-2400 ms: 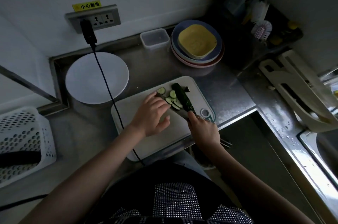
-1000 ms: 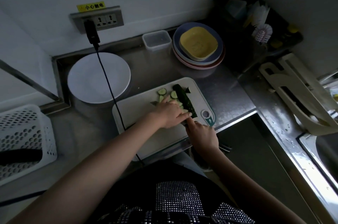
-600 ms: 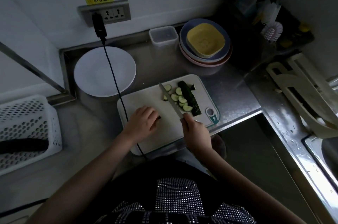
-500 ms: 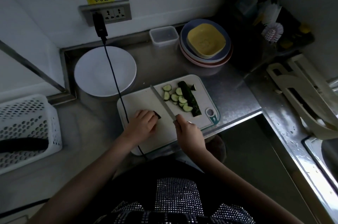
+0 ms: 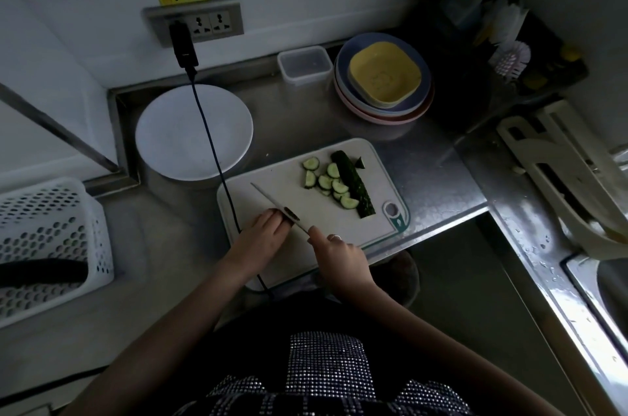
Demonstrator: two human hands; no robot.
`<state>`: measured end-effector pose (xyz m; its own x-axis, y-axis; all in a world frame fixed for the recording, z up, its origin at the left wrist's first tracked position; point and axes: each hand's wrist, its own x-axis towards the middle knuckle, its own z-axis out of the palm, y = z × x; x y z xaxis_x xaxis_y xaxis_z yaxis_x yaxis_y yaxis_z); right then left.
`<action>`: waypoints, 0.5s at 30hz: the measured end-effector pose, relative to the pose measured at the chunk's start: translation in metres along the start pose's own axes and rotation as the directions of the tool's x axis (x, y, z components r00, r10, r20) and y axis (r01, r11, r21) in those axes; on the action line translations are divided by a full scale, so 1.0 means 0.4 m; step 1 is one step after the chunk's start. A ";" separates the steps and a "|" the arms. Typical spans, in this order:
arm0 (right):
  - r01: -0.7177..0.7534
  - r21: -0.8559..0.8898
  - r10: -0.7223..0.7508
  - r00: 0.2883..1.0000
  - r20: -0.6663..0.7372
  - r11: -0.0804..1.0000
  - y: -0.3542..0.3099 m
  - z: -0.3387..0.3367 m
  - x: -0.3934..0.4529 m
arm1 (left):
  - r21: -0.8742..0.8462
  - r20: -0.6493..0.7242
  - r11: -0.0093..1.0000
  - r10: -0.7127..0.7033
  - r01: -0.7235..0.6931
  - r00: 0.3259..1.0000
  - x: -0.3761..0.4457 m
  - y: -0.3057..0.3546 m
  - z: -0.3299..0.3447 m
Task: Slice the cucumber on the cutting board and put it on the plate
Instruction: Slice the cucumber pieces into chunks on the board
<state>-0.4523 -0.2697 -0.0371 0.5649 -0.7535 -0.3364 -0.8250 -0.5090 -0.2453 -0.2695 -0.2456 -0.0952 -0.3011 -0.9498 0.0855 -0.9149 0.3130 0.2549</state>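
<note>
A white cutting board [image 5: 282, 184] lies on the steel counter. On its right part lie several cucumber slices [image 5: 328, 181] beside a long dark cucumber half [image 5: 355, 184], with a small end piece [image 5: 360, 163] further right. My left hand [image 5: 263, 237] holds a short cucumber piece [image 5: 291, 213] down on the board's left part, most of it hidden under the fingers. My right hand [image 5: 334, 254] grips the knife [image 5: 275, 203], whose blade lies against that piece and points up-left. A white plate [image 5: 193, 131] stands behind the board at the left.
A black cable [image 5: 210, 130] runs from the wall socket across the plate's edge and the board's left end. A white perforated basket [image 5: 51, 238] sits at left. Stacked coloured plates [image 5: 384, 79] and a clear box [image 5: 305, 63] stand behind. A sink edge is at right.
My left hand left the slices and carried a short cucumber piece to the board's left part. My right hand swung the knife left, up to that piece.
</note>
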 end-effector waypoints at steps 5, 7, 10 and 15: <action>-0.007 0.000 0.007 1.000 -0.001 1.000 0.001 0.008 0.002 | -0.006 -0.052 1.000 0.009 -0.009 0.999 0.000 -0.002 0.005; -0.009 -0.003 0.009 1.000 -0.005 1.000 0.002 0.009 0.002 | 0.002 -0.058 1.000 0.000 0.000 0.998 0.000 -0.001 0.007; -0.013 -0.002 0.013 1.000 -0.017 1.000 0.001 0.009 0.002 | 0.002 -0.060 1.000 -0.011 0.011 0.998 -0.002 0.000 0.011; -0.020 0.023 0.021 1.000 -0.012 1.000 0.004 0.015 0.006 | 0.008 -0.068 1.000 -0.003 0.004 0.998 0.003 0.002 0.008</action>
<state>-0.4522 -0.2700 -0.0440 0.5475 -0.7690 -0.3300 -0.8359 -0.4838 -0.2594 -0.2712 -0.2465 -0.0979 -0.2792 -0.9485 0.1497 -0.9181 0.3094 0.2478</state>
